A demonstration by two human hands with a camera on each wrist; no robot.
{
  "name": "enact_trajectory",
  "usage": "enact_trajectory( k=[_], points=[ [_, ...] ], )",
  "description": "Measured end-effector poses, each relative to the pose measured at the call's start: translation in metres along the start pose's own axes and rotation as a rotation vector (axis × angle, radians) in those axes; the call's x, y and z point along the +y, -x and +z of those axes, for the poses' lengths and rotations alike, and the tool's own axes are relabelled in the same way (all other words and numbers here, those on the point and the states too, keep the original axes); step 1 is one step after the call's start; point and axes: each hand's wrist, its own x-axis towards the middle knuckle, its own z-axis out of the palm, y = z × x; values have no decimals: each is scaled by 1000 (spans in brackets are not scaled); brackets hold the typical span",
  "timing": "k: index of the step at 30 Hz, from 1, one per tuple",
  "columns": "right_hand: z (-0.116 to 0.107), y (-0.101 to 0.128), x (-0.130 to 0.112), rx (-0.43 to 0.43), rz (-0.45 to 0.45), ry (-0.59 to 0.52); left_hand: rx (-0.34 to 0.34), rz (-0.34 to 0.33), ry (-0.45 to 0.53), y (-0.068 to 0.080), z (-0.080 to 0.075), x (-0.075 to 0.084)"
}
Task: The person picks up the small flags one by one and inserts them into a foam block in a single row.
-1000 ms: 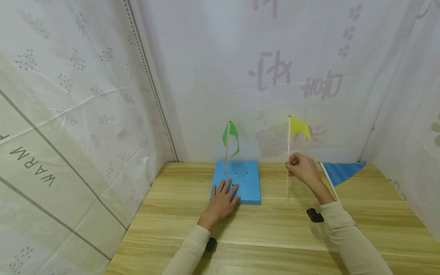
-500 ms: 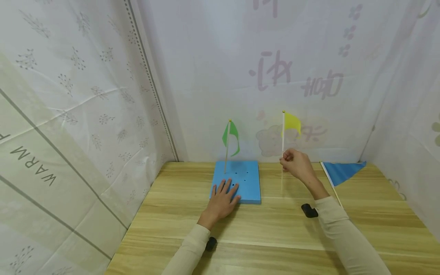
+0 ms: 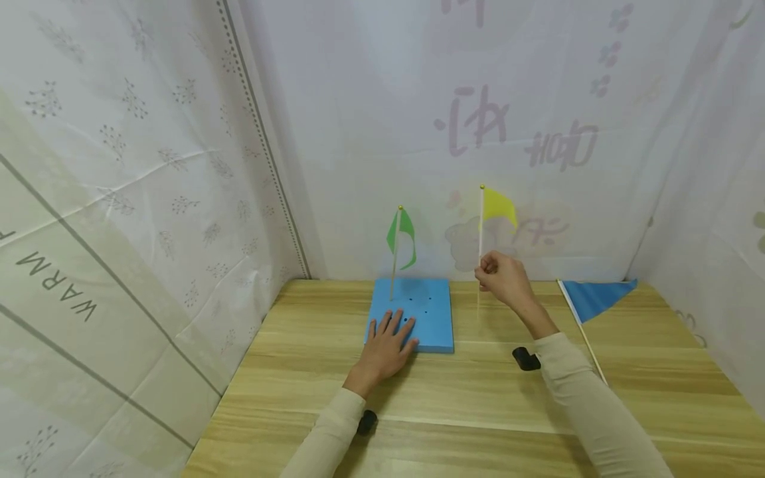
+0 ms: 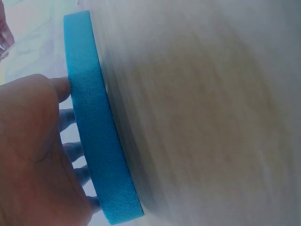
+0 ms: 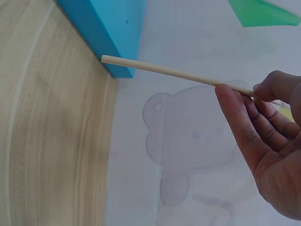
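Observation:
A blue foam board with several small holes lies on the table. My left hand rests flat on its near left part, fingers spread; the left wrist view shows the fingertips on the top face and the board's thick edge. From the board's far left rises a green flag on a thin stick. To the right of the board, my right hand pinches the stick of a yellow flag, held upright. In the right wrist view, the bare lower end of the wooden stick sticks out below the fingers.
A blue flag lies on the wooden table at the right, its stick running toward my right sleeve. White printed curtains hang behind the table and at both sides. Black devices hang at my wrists.
My right hand has moved left and slightly up with the yellow flag, closer to the foam board. My left hand has stayed in place on the board.

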Motion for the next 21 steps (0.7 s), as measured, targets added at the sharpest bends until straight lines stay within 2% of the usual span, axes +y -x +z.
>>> enact_trajectory(
  k=[8,16,21],
  points=[
    [12,-7,-10,-16,-11,-31,-1,3,10,0,-1,-1],
    [23,-13,-17,-16,-47,-29,-25,-3,21,1,-10,4],
    [29,-19,-21,-15,-64,-12,-17,0,24,2,-12,5]
  ],
)
